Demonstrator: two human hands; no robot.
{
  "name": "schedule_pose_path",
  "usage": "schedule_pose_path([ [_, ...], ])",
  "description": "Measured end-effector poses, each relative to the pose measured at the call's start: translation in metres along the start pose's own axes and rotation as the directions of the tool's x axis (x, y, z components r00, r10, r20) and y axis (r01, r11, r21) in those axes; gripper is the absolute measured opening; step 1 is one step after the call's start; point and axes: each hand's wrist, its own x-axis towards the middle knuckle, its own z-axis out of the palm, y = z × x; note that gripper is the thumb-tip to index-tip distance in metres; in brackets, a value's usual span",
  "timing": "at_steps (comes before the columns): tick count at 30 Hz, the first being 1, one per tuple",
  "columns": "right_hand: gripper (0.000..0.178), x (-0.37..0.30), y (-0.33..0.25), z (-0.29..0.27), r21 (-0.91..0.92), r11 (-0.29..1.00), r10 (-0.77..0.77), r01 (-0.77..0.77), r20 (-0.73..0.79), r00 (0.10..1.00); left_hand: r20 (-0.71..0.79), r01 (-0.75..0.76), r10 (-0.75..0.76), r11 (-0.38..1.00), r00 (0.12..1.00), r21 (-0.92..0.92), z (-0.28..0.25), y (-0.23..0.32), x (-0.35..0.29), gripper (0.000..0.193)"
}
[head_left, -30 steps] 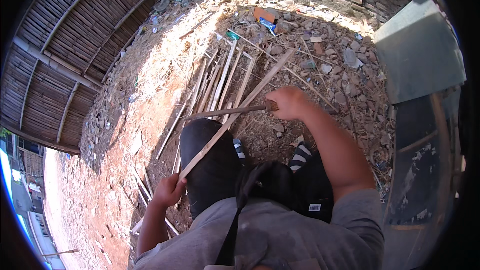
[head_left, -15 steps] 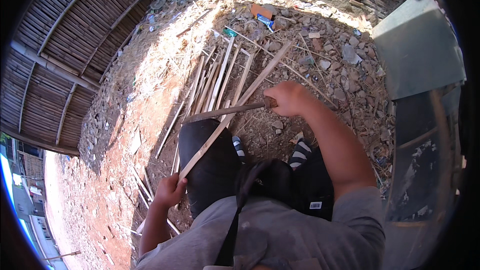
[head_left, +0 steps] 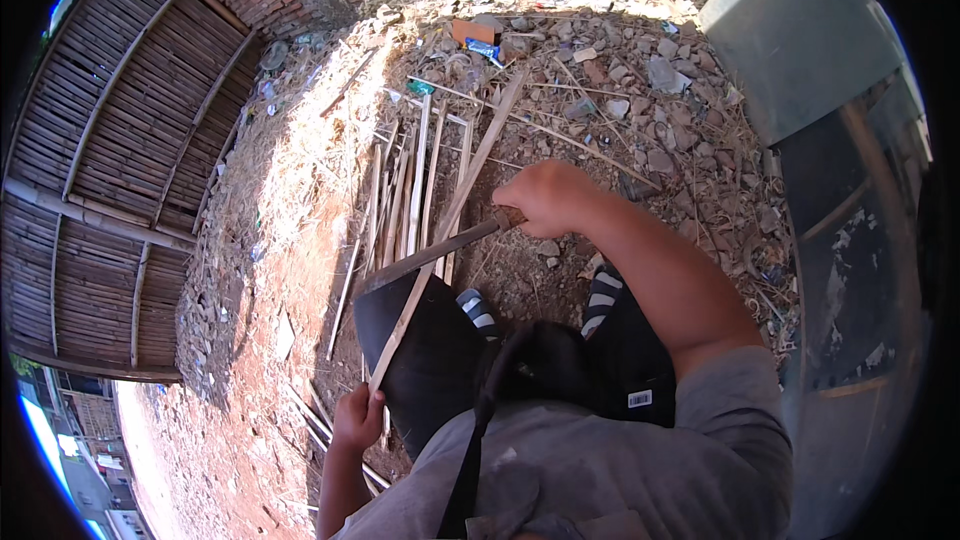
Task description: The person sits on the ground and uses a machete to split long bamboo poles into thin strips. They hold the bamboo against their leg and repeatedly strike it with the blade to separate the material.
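The pale wooden strip (head_left: 472,180) slants across the left thigh (head_left: 437,325), its long axis running from near left to far right. It looks light, stiff but springy, perhaps splintery, best gripped by its flat faces near an end. The left hand (head_left: 357,418) pinches its near end; the right hand (head_left: 548,198) wraps the handle of a long blade (head_left: 465,239) crossing the strip and pointing left. Beyond lie more strips (head_left: 416,185).

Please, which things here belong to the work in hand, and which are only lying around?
In the work:
long-bladed tool, in the right hand
wooden strip, in the left hand
similar strips on the ground, probably

Only lying around:
blue wrapper
green plastic scrap
orange-brown piece
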Motion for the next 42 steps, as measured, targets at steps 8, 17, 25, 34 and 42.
schedule_pose_path([
  [8,0.034,-0.01,0.065,0.001,0.385,0.802,0.543,-0.457,-0.149,0.826,-0.115,0.001,0.024,0.976,0.993,0.219,0.01,-0.001,0.0,0.039],
  [17,0.025,0.004,-0.013,-0.003,-0.037,0.999,-0.009,0.013,0.115,0.993,-0.163,-0.029,0.065,0.977,0.984,0.21,0.013,-0.002,-0.002,0.036],
  [25,0.035,-0.02,0.098,0.016,0.335,0.806,0.585,-0.487,-0.33,0.741,-0.164,-0.025,0.071,0.963,0.984,0.27,0.015,-0.001,0.002,0.035],
  [34,0.021,0.0,0.015,0.002,0.062,0.987,0.144,-0.145,0.021,0.989,-0.163,0.055,-0.008,0.957,0.987,0.286,0.012,0.005,-0.003,0.04],
  [42,0.04,-0.023,0.098,0.011,0.435,0.746,0.617,-0.504,-0.167,0.769,-0.151,0.05,-0.004,0.95,0.989,0.307,0.012,0.005,0.0,0.04],
])
